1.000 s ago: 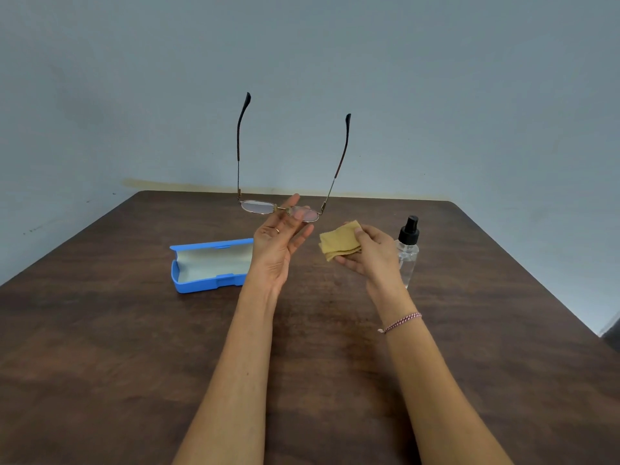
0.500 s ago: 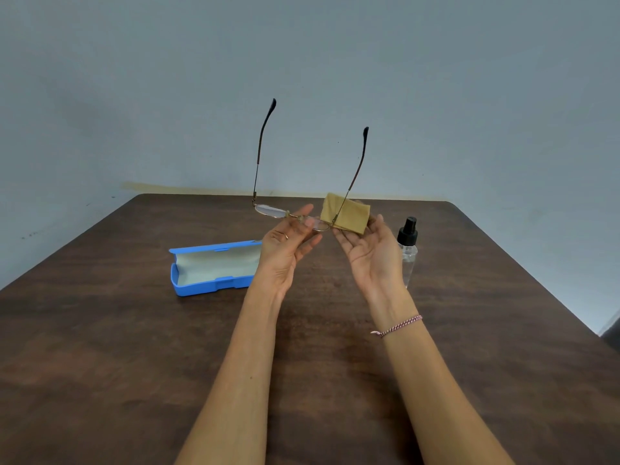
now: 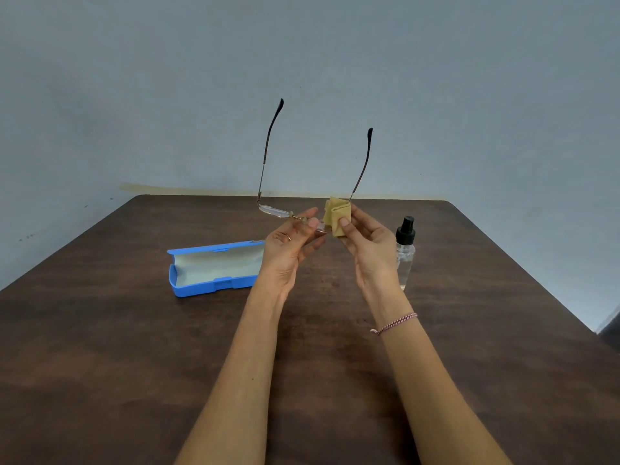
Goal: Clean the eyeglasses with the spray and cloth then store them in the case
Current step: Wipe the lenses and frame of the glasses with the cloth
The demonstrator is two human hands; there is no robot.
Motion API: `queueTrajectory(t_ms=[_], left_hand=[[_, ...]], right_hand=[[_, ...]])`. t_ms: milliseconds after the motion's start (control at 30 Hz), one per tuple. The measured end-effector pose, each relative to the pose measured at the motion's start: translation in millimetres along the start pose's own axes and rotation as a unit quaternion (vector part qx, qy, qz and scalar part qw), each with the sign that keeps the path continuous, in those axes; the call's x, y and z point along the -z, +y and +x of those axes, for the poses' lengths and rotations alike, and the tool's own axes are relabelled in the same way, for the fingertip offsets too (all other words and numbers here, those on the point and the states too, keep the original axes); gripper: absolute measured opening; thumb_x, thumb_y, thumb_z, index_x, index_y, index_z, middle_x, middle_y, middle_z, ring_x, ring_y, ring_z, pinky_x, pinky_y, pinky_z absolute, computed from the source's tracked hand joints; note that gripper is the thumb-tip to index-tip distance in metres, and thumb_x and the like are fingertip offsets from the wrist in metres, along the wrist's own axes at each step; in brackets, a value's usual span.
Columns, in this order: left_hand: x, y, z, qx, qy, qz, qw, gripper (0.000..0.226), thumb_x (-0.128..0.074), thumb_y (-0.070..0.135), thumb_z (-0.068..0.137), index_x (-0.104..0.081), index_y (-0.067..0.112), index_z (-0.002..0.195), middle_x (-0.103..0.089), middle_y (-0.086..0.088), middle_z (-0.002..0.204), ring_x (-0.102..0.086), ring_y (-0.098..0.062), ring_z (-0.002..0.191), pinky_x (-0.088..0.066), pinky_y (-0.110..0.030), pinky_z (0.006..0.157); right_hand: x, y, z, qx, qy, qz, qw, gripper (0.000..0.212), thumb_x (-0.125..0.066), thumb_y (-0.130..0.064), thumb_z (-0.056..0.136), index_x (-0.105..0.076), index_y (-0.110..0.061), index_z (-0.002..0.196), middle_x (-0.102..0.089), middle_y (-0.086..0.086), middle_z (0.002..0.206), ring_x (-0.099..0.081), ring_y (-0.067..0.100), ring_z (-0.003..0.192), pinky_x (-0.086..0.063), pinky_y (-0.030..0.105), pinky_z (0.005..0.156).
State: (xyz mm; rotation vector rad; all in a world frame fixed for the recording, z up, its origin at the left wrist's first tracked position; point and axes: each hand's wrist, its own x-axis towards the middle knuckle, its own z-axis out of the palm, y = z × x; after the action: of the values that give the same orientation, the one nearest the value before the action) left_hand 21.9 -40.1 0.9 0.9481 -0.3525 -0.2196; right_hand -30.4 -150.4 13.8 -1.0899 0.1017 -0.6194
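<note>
Eyeglasses (image 3: 288, 211) held up in the air, above and behind the blue case (image 3: 214, 268). My left hand (image 3: 290, 250) has its grip narrow, pinched on the bridge. My right hand (image 3: 367, 245) has its grip closed on the folded tan cloth (image 3: 337, 214), which wraps the right lens. The left lens is bare.

Risk, as I judge it: the frame is thin wire, and hard rubbing against a one-point pinch could twist the bridge or pull the frame loose. A bare finger on the glass would smear it again.

Orientation: the lens front runs roughly level, left to right, that being its long axis. Both temples stand open, pointing up and away from me.

Case lies open on the surface. Spray bottle (image 3: 405, 251) stands right of the case, behind my right wrist.
</note>
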Motion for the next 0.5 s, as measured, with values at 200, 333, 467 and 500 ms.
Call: queueTrajectory(t_ms=[200,333,467,500], left_hand=[[0.8,-1.5,0.4,-0.002,-0.016,0.003,1.000,0.016,-0.060,0.005,0.085,-0.067,0.012,0.098,-0.072,0.002,0.092,-0.068,-0.015,0.090,-0.057,-0.025,0.076],[-0.4,-6.5,0.9,-0.009,-0.018,0.008,1.000,0.015,-0.057,0.004,0.088,-0.066,0.012,0.097,-0.074,0.007,0.089,-0.068,-0.013,0.088,-0.057,-0.026,0.078],[-0.5,-9.8,2.6,-0.007,-0.012,0.006,1.000,0.014,-0.058,0.006,0.088,-0.067,0.011,0.098,-0.073,0.003,0.087,-0.067,-0.017,0.087,-0.057,-0.024,0.072],[-1.0,-9.2,2.8,-0.003,-0.008,0.000,1.000,0.014,-0.058,0.007,0.088,-0.067,0.010,0.098,-0.072,0.002,0.087,-0.067,-0.018,0.087,-0.057,-0.024,0.071]], right_hand=[[1.7,2.0,-0.4,0.028,0.018,-0.101,0.994,0.025,-0.068,-0.005,0.082,-0.065,0.000,0.106,-0.071,0.010,0.092,-0.068,0.019,0.087,-0.056,0.031,0.083],[3.1,-3.8,0.9,-0.014,0.017,-0.059,0.998,0.024,-0.068,-0.009,0.083,-0.065,-0.003,0.105,-0.071,0.003,0.086,-0.067,0.012,0.081,-0.056,0.022,0.073],[2.2,-16.3,10.2,0.018,0.021,-0.069,0.997,0.020,-0.068,-0.010,0.083,-0.066,-0.007,0.103,-0.069,0.000,0.085,-0.064,0.011,0.081,-0.052,0.019,0.067],[1.6,-20.6,13.3,0.031,0.012,-0.084,0.996,0.022,-0.066,-0.008,0.084,-0.065,-0.004,0.106,-0.069,0.001,0.086,-0.065,0.010,0.079,-0.052,0.018,0.066]])
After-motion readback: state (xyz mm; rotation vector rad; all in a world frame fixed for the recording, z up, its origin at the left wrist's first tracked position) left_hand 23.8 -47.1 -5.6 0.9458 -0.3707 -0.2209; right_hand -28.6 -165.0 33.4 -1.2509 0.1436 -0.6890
